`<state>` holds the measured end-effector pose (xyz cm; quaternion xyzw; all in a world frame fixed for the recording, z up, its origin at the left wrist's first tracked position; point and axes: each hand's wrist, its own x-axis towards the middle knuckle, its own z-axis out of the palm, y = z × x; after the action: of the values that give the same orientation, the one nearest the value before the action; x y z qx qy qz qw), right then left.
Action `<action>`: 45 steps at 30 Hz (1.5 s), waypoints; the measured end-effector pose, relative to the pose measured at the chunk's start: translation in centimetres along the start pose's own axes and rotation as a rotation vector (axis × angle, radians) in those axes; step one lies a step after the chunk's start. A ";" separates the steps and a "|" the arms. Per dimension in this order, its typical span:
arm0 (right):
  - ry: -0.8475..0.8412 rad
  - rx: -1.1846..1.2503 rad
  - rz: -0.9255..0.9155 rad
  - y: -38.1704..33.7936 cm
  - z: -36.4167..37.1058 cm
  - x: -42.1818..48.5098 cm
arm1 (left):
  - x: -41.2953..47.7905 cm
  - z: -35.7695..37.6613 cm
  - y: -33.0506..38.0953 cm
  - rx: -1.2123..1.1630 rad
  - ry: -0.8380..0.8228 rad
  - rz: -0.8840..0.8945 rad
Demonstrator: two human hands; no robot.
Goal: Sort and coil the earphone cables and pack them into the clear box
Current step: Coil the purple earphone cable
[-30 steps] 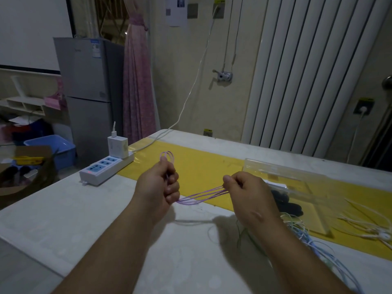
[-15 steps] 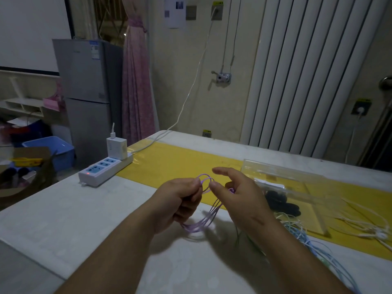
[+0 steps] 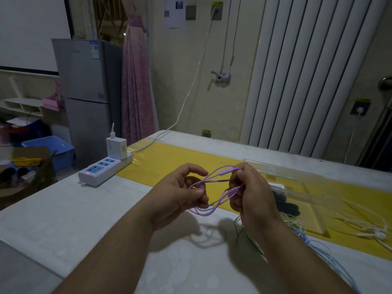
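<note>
A purple earphone cable [image 3: 214,183], folded into several loops, hangs between my two hands above the table. My left hand [image 3: 180,194] pinches the loops at their left end. My right hand [image 3: 250,192] grips the other end, fingers curled round the strands. The clear box [image 3: 297,179] lies open on the yellow strip just right of my hands, with a dark earphone bundle [image 3: 286,205] and a white item inside. A blue cable [image 3: 314,249] trails under my right forearm. White earphones [image 3: 373,230] lie tangled at the far right.
A white power strip [image 3: 101,169] with a charger plugged in sits at the table's left rear edge, its lead running back to the wall. The yellow strip [image 3: 169,162] crosses the white table [image 3: 63,209]. A fridge, blue bin and clutter stand beyond the left edge.
My hands first came together from a stretched-out hold, folding the purple cable. Now they have drawn slightly apart again, with the loops doubled over between them.
</note>
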<state>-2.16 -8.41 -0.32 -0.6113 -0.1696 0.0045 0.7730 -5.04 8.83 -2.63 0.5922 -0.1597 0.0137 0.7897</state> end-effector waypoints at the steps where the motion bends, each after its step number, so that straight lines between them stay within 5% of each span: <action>1: -0.002 0.022 0.000 0.1 0.1 -0.1 | 0.1 -0.1 0.0 -0.013 0.041 0.020; 9: 0.203 -0.277 -0.171 1.3 -0.1 0.4 | 0.4 -0.3 0.1 0.049 0.240 0.039; 13: 0.412 -0.453 -0.470 1.3 0.5 -0.5 | 0.3 0.3 -0.2 0.172 0.219 -0.033; 19: 0.467 -0.705 -0.673 0.6 0.3 -0.2 | -0.1 0.7 0.0 0.195 0.159 -0.037; 22: 0.404 -0.690 -0.475 0.6 -0.3 0.1 | 0.0 0.6 0.0 0.187 0.198 -0.009; 27: 0.035 -0.686 -0.190 0.1 -0.6 0.0 | 0.4 0.0 0.0 0.108 0.337 0.058; 37: -0.517 -0.972 -0.016 0.3 0.9 -1.2 | 0.6 -0.8 -0.3 0.279 0.487 0.084; 41: -0.543 -1.158 -0.021 0.4 2.3 -2.0 | 0.6 -0.9 -0.5 0.383 0.483 0.075; 45: -0.349 -1.288 -0.109 0.2 3.3 -2.3 | 0.8 -1.1 -0.5 0.333 0.539 0.100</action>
<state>-5.14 -5.74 -0.48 -0.9315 -0.2915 -0.0380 0.2142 -3.92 9.57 -3.15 0.6798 0.0308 0.2347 0.6941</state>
